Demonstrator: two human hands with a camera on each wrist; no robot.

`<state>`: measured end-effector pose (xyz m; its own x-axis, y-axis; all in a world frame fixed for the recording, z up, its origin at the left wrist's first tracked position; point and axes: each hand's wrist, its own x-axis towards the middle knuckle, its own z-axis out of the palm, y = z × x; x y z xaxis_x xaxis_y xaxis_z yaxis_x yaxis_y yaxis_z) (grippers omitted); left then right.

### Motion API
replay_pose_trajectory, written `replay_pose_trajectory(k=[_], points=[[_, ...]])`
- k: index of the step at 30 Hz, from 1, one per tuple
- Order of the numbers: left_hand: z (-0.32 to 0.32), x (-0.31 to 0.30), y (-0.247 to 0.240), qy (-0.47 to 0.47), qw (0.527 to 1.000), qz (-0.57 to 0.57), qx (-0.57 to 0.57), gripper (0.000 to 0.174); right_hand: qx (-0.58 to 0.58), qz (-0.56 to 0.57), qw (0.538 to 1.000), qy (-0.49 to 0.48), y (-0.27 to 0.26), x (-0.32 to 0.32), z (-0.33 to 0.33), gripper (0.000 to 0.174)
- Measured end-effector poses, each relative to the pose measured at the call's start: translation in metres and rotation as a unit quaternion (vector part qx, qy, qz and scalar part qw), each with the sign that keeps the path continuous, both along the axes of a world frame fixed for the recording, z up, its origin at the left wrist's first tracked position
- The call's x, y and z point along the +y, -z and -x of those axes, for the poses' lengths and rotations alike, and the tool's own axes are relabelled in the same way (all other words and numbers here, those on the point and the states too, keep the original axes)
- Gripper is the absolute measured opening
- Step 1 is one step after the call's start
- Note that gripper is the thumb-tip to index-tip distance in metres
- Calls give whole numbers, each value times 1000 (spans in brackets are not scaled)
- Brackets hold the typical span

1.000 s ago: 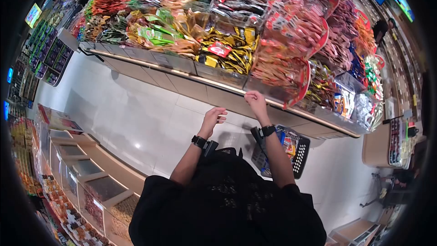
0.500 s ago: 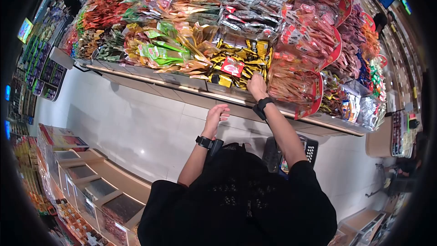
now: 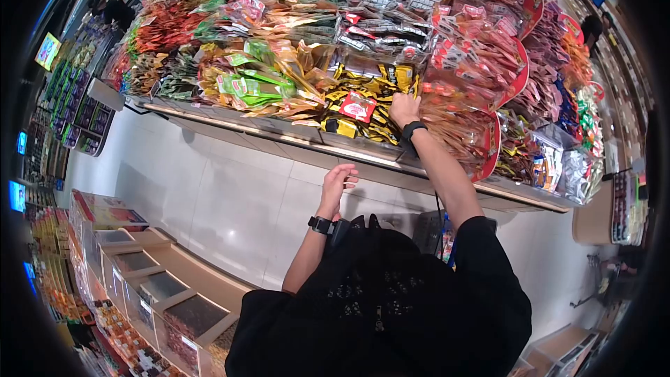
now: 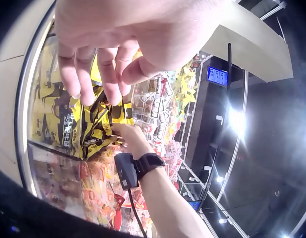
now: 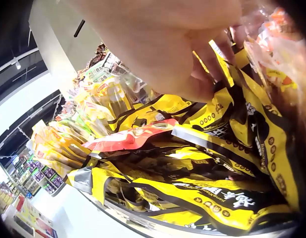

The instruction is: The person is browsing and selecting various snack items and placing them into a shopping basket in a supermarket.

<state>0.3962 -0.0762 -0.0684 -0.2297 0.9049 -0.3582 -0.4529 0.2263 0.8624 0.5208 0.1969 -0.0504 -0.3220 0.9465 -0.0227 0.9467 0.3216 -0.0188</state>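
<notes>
My right hand reaches into a bin of yellow-and-black snack packets, at its right side. In the right wrist view its curled fingers pinch the upper edge of a yellow-and-black packet, and the palm partly hides the grip. A red packet lies on top of the pile, left of that hand. My left hand hangs in front of the counter, holding nothing. Its fingers are loosely bent in the left wrist view.
Green packets fill the bin to the left, pink-orange packets the one to the right. A counter edge runs along the front. A basket with goods stands by my body; wooden bins are behind on the left.
My right hand has moved from in front of the counter up into the yellow-and-black packets, then slightly further right and deeper. The left hand stays low, nearly in place.
</notes>
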Motion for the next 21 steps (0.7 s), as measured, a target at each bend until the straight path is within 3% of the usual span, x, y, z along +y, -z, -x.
replay_pose_trajectory(k=[9, 11, 12, 14, 16, 17, 20, 21], points=[[10, -22, 9, -61, 998, 13, -18, 24, 26, -2, 1000, 6, 6, -2, -6, 23], [11, -25, 10, -68, 997, 18, -15, 23, 37, -104, 992, -61, -2, -12, -3, 20], [11, -25, 11, -68, 997, 18, -15, 23, 99, -167, 975, -110, -2, -15, 2, 17], [11, -24, 10, -72, 997, 17, -19, 23, 107, -49, 973, -201, -10, -18, 14, 25], [9, -22, 9, -71, 997, 17, -19, 23, 120, -35, 953, -276, 5, -28, 15, 37], [8, -20, 8, -68, 997, 15, -18, 22, 117, 29, 952, -283, 2, -29, 15, 49], [2, -18, 4, -62, 998, 12, -21, 23, 179, 34, 953, -243, 8, -34, 11, 53], [1, -19, 3, -58, 998, 11, -24, 22, 219, 6, 942, -255, 14, -36, 9, 47]])
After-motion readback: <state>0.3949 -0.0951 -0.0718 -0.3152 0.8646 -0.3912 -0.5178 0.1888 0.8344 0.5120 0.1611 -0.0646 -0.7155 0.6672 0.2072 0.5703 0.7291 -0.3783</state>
